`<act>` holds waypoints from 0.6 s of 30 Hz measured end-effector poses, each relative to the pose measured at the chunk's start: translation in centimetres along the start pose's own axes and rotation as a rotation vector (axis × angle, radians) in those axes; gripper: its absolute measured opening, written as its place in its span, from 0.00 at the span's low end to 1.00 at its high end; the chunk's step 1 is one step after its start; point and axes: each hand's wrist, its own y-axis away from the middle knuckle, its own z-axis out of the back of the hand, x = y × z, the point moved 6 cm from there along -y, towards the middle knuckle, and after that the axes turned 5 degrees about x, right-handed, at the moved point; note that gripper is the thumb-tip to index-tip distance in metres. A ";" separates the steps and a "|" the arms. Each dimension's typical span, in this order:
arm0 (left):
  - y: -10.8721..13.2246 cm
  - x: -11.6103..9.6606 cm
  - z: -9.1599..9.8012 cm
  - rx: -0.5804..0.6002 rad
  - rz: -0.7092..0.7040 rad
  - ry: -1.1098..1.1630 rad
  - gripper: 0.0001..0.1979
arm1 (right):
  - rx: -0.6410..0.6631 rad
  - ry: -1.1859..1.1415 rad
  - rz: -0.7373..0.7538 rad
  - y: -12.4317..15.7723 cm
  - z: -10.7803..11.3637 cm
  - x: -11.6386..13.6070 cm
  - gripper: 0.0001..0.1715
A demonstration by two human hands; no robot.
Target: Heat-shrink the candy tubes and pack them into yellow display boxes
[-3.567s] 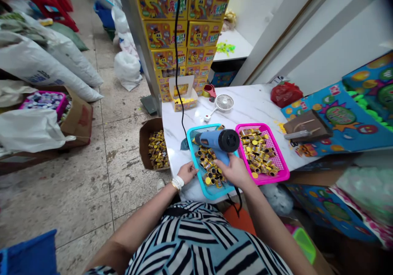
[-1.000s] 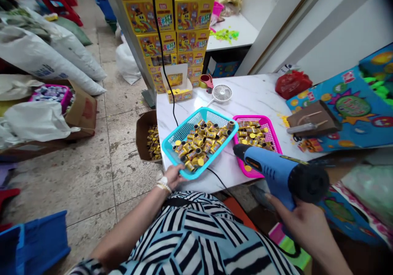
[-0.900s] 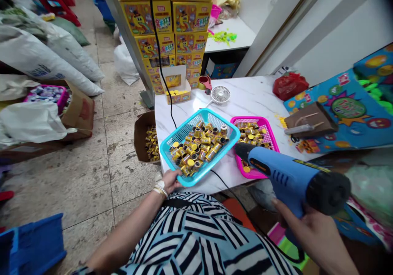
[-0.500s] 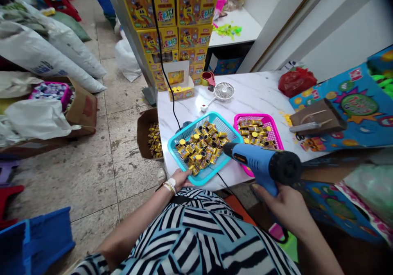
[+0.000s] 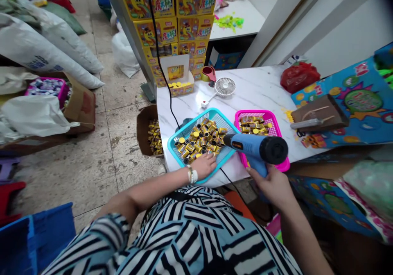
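- Compared with the frame just before, the left hand (image 5: 204, 165) has slid from the near rim of the rectangular teal plastic basket (image 5: 196, 123) onto the pile inside it, and the blue-and-black heat gun (image 5: 256, 148) has moved in closer, its nozzle now above the basket's right side.
- The small gold-and-black cylinders with yellow ends (image 5: 196, 142) lie in a loose heap in the teal basket, which sits on the white marble table (image 5: 251, 90) close to its near edge.
- The magenta plastic basket (image 5: 254, 112) sits just right of the teal one, holding more cylinders; the heat gun's body partly covers it.
- Bare marble stretches beyond both baskets, towards the small white desk fan (image 5: 225, 87).
- A brown cardboard box (image 5: 144, 131) of similar cylinders stands on the floor, just left of the table.
- The left hand is open, palm down, its fingers resting on the cylinders.
- The right hand (image 5: 270, 187) is closed around the heat gun's handle, holding it in the air with the nozzle pointing left.
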 end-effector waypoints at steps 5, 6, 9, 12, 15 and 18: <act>-5.1 3.6 -1.2 0.126 -0.257 -0.147 0.12 | 0.005 -0.018 -0.071 1.1 0.2 -1.2 0.26; -5.1 4.6 -0.7 0.123 -0.243 -0.160 0.13 | 0.019 -0.028 -0.071 1.3 -0.1 -1.3 0.26; -3.6 7.4 1.7 0.035 -0.098 -0.153 0.16 | 0.075 -0.059 -0.050 2.1 -0.9 -1.5 0.26; -1.3 8.8 4.0 -0.059 0.062 -0.120 0.18 | 0.111 -0.033 -0.014 2.6 -1.5 -1.6 0.23; 1.5 9.1 5.2 -0.180 0.230 -0.069 0.17 | 0.192 -0.050 0.026 2.6 -2.2 -1.4 0.22; 4.8 8.0 5.1 -0.292 0.254 0.029 0.15 | 0.198 -0.065 0.046 1.8 -2.8 -0.5 0.23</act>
